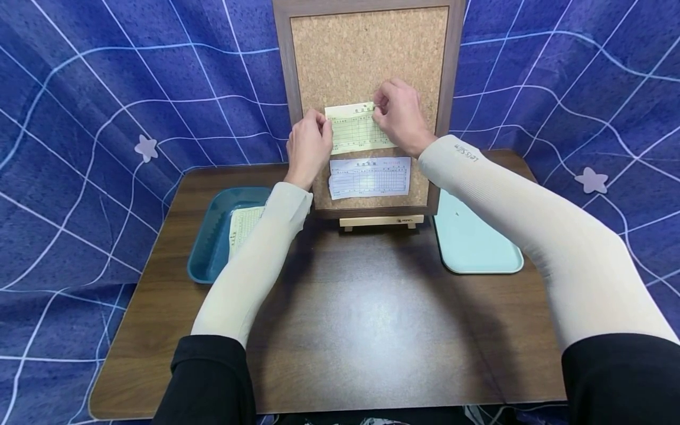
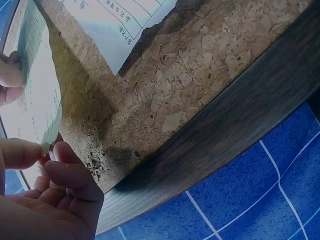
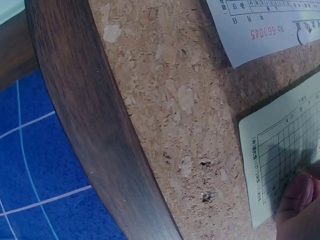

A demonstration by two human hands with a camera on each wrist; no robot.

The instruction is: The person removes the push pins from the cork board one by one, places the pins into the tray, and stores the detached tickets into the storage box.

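Observation:
A pale yellow-green printed form [image 1: 357,133] lies against the upright cork board [image 1: 366,59]. My left hand [image 1: 310,144] pinches its left edge between thumb and fingertips; the left wrist view shows this edge standing off the cork. At the upper right of the form, my right hand [image 1: 401,115] has curled fingers pinching it near the corner; its exact fingertip contact is partly hidden. Just below, a white printed form [image 1: 370,177] is fixed to the cork. In the right wrist view, a small round white pin head [image 3: 302,36] shows on that white form.
A teal tray [image 1: 204,260] at the left holds more yellow-green forms [image 1: 245,227], partly behind my left forearm. At the right lies a pale mint tray [image 1: 478,251]. The board's brown frame rests on a small wooden stand [image 1: 381,221] on the brown table [image 1: 372,330].

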